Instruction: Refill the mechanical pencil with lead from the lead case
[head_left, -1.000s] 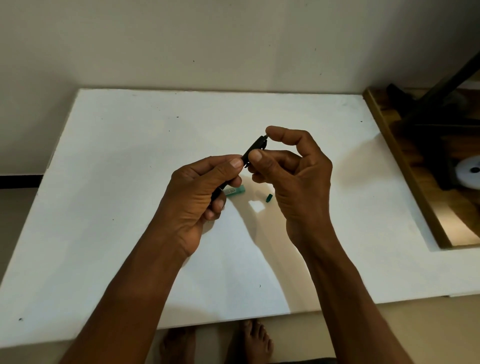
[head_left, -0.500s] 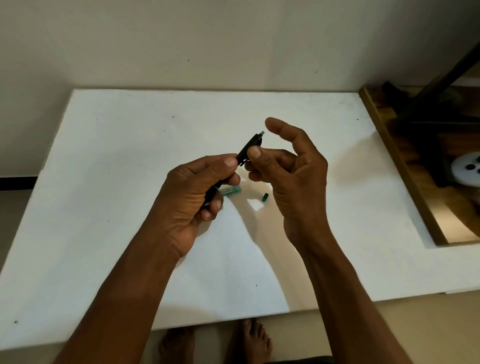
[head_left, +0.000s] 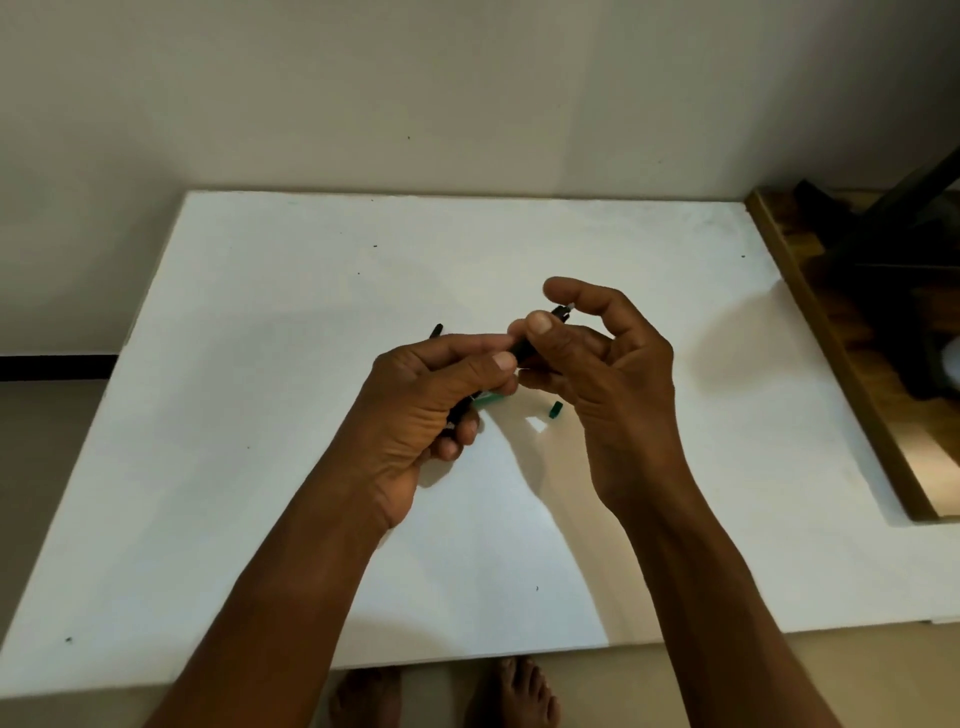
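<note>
Above the middle of the white bench (head_left: 260, 467), the left hand (head_left: 426, 410) is curling closed around the lower barrel of the black mechanical pencil (head_left: 524, 348), while the right hand (head_left: 608, 374) is pinching the upper barrel between thumb and middle fingers, its forefinger arching loosely over the pale top end. Beneath the hands, the green lead case (head_left: 488, 399) is lying on the bench, partly hidden by the left fingers, and a small green cap (head_left: 556, 409) is resting just right of it.

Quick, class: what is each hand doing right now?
Left hand: closed around the slim black mechanical pencil.
Right hand: thumb and fingers pinching the same pencil near its upper end.
</note>
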